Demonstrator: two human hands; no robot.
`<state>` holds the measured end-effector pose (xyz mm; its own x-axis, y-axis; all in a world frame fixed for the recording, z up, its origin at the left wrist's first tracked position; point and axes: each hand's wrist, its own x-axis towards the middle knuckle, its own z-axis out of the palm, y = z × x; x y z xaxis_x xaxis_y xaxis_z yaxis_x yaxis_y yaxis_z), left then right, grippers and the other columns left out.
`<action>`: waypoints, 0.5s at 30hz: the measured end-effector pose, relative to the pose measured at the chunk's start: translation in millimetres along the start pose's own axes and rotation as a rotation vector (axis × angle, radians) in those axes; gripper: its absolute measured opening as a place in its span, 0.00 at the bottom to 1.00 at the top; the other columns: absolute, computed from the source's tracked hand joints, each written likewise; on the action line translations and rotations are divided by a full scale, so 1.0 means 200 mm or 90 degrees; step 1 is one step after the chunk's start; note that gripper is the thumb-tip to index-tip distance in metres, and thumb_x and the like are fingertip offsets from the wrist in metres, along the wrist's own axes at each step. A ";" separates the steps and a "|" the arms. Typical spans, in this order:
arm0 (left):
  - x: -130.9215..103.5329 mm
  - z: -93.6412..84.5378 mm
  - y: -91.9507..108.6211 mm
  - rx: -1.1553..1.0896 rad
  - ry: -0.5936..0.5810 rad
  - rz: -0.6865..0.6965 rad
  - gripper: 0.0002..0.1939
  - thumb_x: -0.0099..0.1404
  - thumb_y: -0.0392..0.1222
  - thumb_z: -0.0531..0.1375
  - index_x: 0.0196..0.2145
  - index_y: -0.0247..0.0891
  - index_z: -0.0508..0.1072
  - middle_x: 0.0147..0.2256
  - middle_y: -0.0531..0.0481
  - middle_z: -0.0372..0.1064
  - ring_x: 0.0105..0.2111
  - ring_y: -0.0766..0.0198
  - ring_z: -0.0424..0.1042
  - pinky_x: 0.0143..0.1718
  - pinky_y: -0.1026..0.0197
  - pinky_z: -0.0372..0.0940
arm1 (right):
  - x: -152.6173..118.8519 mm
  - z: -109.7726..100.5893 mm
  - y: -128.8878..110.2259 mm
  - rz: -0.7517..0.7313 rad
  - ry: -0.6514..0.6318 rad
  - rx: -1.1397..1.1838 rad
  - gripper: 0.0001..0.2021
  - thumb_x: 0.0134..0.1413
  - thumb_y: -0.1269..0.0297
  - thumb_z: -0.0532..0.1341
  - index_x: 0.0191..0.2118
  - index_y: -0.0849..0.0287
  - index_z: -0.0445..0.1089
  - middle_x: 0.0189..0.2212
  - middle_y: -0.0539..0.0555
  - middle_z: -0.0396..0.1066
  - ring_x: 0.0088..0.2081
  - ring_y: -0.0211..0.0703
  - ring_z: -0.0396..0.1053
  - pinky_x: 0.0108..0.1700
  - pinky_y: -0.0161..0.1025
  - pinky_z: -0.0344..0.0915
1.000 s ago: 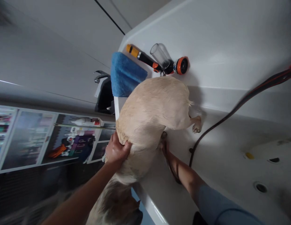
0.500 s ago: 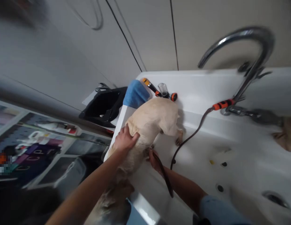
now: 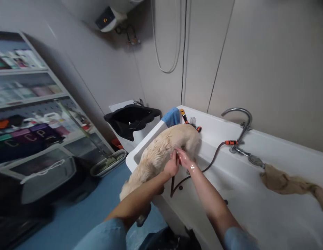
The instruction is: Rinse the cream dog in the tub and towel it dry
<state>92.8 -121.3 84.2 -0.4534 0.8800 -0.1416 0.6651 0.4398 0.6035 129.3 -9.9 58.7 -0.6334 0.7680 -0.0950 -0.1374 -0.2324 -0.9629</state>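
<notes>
Reading "CP" on the purple shelf bins (image 3: 33, 133); meanwhile both hands are now meeting on the dog's (image 3: 161, 149) back in the tub (image 3: 229, 180): left hand (image 3: 171, 166) curled into fur, right hand (image 3: 184, 159) having left the belly, fingers loosely spread.

dog (image 3: 161, 152): cream, short wet coat; we see it standing across the bathtub (image 3: 229, 194) corner, rump toward the far wall, front end hanging over the near rim toward the blue floor; head hidden behind our arm
hose (image 3: 210, 161): thin, dark, with an orange coupling at the tap; it sags down the tub's inner wall and curls back up to our hands
contact: our left hand (image 3: 171, 166) and right hand (image 3: 184, 159) meet on the dog's back, fingers in the fur
</notes>
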 end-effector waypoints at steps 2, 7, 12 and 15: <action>-0.10 -0.04 -0.05 0.099 -0.060 0.028 0.41 0.77 0.41 0.49 0.80 0.21 0.40 0.55 0.21 0.77 0.51 0.39 0.81 0.54 0.46 0.71 | -0.11 0.04 0.04 0.096 0.004 0.108 0.09 0.50 0.63 0.65 0.39 0.54 0.72 0.23 0.46 0.71 0.27 0.42 0.72 0.32 0.38 0.71; -0.23 -0.27 -0.23 0.324 0.061 0.079 0.32 0.76 0.41 0.52 0.74 0.30 0.64 0.66 0.24 0.67 0.67 0.36 0.68 0.67 0.40 0.61 | -0.35 0.06 0.04 0.191 -0.040 0.156 0.19 0.46 0.64 0.66 0.47 0.54 0.72 0.20 0.41 0.67 0.18 0.34 0.59 0.21 0.30 0.55; -0.08 -0.36 -0.40 0.436 0.165 0.023 0.34 0.75 0.35 0.51 0.76 0.28 0.61 0.77 0.23 0.43 0.77 0.30 0.45 0.73 0.28 0.42 | -0.52 0.13 0.00 0.194 -0.051 0.139 0.20 0.44 0.61 0.65 0.47 0.54 0.69 0.19 0.40 0.67 0.16 0.31 0.53 0.20 0.28 0.46; 0.02 -0.23 -0.46 0.362 0.072 0.139 0.34 0.71 0.29 0.49 0.73 0.27 0.66 0.78 0.30 0.42 0.79 0.40 0.38 0.77 0.33 0.32 | -0.62 0.17 0.03 0.154 -0.028 0.120 0.22 0.43 0.58 0.66 0.47 0.54 0.68 0.19 0.41 0.68 0.15 0.30 0.53 0.20 0.28 0.44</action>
<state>2.3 -166.0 64.0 -0.3108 0.9496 0.0400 0.9475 0.3062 0.0923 181.1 -125.8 72.3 -0.6971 0.6506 -0.3011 -0.1143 -0.5155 -0.8492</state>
